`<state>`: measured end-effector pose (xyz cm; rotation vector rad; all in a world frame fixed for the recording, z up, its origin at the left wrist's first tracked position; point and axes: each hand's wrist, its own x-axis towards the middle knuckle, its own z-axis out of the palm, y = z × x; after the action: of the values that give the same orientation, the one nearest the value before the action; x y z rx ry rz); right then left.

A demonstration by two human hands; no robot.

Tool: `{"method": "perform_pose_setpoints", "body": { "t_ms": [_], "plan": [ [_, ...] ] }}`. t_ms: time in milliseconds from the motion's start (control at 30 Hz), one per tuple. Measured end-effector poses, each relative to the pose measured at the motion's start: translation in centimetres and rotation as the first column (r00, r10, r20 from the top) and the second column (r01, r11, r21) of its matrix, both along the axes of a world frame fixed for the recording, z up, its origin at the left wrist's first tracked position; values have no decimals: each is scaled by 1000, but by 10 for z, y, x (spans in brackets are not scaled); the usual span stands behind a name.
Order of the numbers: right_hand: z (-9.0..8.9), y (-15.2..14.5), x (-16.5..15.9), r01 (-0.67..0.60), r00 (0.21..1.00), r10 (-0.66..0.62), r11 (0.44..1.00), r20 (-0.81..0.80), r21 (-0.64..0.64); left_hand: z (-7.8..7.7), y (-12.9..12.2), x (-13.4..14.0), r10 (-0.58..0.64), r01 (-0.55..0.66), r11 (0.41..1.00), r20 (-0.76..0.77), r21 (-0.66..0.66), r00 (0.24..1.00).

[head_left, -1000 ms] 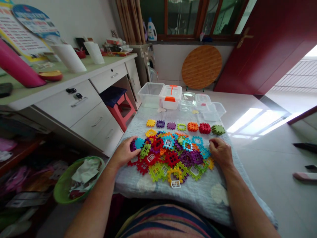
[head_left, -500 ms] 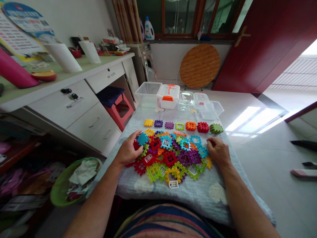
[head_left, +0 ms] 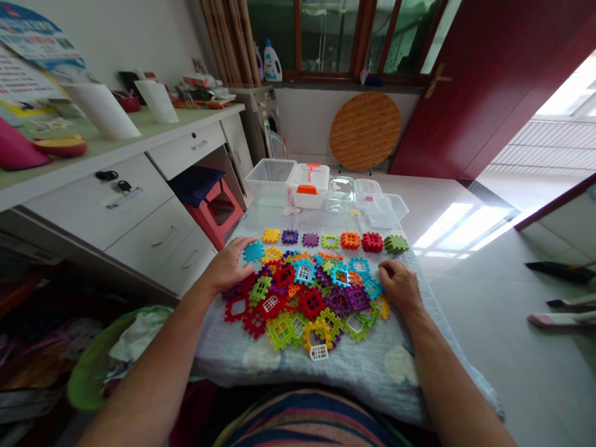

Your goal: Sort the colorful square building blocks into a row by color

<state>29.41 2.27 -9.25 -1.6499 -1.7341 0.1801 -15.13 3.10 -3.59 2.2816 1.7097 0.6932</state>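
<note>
My left hand (head_left: 229,266) grips a flat blue interlocking plastic tile (head_left: 254,251) between thumb and fingers, at the far left corner of a mixed pile. In that pile lie red tiles (head_left: 313,302), purple tiles (head_left: 339,302), lime green tiles (head_left: 281,331) and a yellow frame tile (head_left: 308,336). Blue tiles with white window inserts (head_left: 304,272) sit on top. At the pile's right edge, my right hand (head_left: 401,284) rests with fingers curled closed; no piece shows in it. Beyond the pile runs a row sorted by colour, from a yellow tile (head_left: 270,235) to a green stack (head_left: 395,244).
Clear plastic bins (head_left: 270,180) and a lidded box with orange clips (head_left: 308,186) stand at the table's far end. A pale patterned cloth (head_left: 367,372) covers the table. To the left are a white desk (head_left: 139,217) and a red stool (head_left: 218,211).
My left hand has carried the blue tile leftward and away from me, off the pile. A red frame tile and a green tile at the pile's left are now uncovered. The camera view has turned slightly.
</note>
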Motion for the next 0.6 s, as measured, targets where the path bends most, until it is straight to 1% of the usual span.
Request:
{"method": "perform_pose_setpoints", "body": {
  "t_ms": [67,200,267,300,400,433,467,533,600],
  "plan": [
    [0,0,0,-1,1000,1,1000,-2,-3,-5,10,-7,-9,8,999,-23,-45,1000],
    [1,0,-1,-1,1000,1,1000,-15,-3,-16,26,-17,-63,46,972,-70,-228,996],
    [1,-1,-1,0,1000,0,1000,-19,-6,-14,29,-16,-81,58,962,-79,-266,994],
    [1,-1,-1,-1,1000,1,1000,-19,-6,-10,29,-13,-71,50,968,-78,-246,994],
    [0,-1,0,-7,1000,7,1000,-17,-3,8,19,11,-21,17,995,-47,-95,999],
    [0,-1,0,-8,1000,8,1000,-18,0,15,13,24,-48,46,997,-26,-57,999],
    [0,-1,-1,-8,1000,8,1000,-19,3,22,6,38,-96,96,995,-4,-40,995],
    [-1,-2,-1,-5,1000,6,1000,-21,6,31,-7,67,-243,242,969,-10,-56,970],
    [-1,-2,-1,-1,1000,1,1000,-23,6,34,-17,92,-372,368,927,-70,-72,925]
  ]
}}
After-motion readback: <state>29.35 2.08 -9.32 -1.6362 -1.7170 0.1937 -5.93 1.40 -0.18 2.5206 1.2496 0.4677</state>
